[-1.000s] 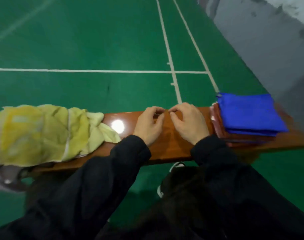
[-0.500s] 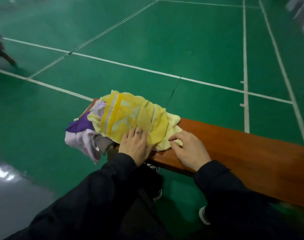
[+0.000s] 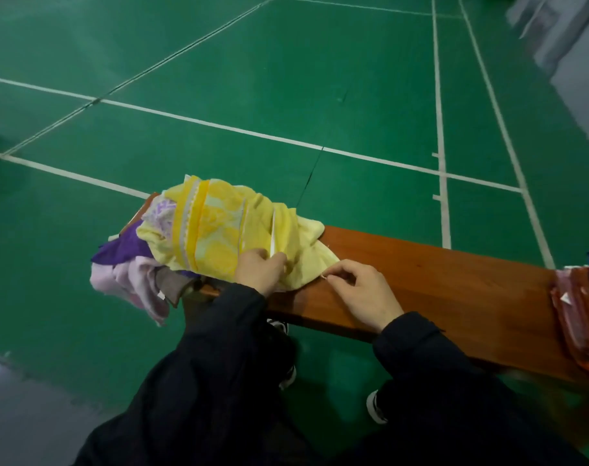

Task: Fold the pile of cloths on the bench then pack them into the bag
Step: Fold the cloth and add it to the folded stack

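— What's different from a second ago?

— Both hands have left the bare middle of the bench (image 3: pixel 437 290) for the pile of cloths (image 3: pixel 219 237). The left hand (image 3: pixel 260 274) now grips the near edge of the yellow towel (image 3: pixel 215 240).

— And the right?

— The right hand (image 3: pixel 360 294) pinches the towel's pale corner against the wood. The view swung left too, so the folded stack (image 3: pixel 578 317) sits cut off at the right edge.

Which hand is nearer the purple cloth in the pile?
Left. The left hand rests on the yellow towel just right of the purple cloth; the right hand pinches the towel's far corner.
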